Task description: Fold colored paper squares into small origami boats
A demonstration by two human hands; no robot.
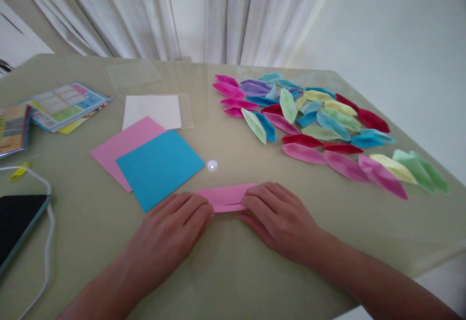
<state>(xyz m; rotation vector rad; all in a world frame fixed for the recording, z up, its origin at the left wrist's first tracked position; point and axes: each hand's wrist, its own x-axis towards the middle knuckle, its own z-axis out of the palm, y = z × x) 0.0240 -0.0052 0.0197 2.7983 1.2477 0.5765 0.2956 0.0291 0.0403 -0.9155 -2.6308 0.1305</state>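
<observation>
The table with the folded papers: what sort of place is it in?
Probably a room at home: pale curtains hang behind the table, which holds folded paper pieces and a dark-screened device.

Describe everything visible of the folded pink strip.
The pink strip looks like paper, folded into a long, narrow band with a lengthwise line, a fold or edge, along its nearer part. It appears to lie on the table, running roughly left to right. The left hand touches its left end and the right hand its right, so both ends are partly hidden.
</observation>
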